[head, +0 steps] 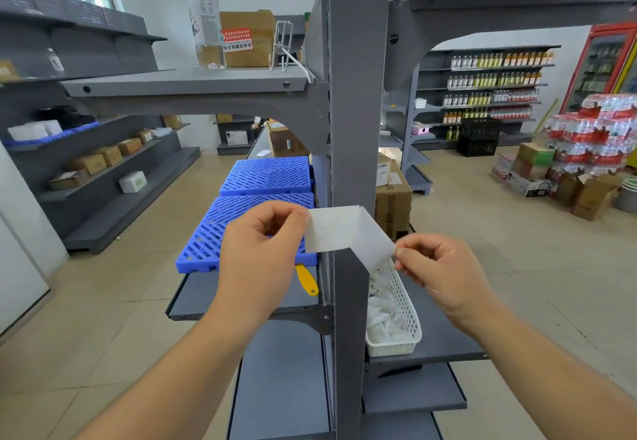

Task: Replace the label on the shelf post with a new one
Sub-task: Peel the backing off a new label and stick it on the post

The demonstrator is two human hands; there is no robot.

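Note:
A grey upright shelf post stands straight ahead at the end of a grey shelving unit. A white blank label lies across the post's front at chest height and folds around its right edge. My left hand pinches the label's left end, and my right hand pinches its right end just past the post's corner. I cannot tell whether the label's middle sticks to the post.
Blue plastic grids and a yellow scraper lie on the shelf to the left of the post. A white basket of small white packets sits on the right shelf. A water bottle and cardboard boxes stand on the upper shelf.

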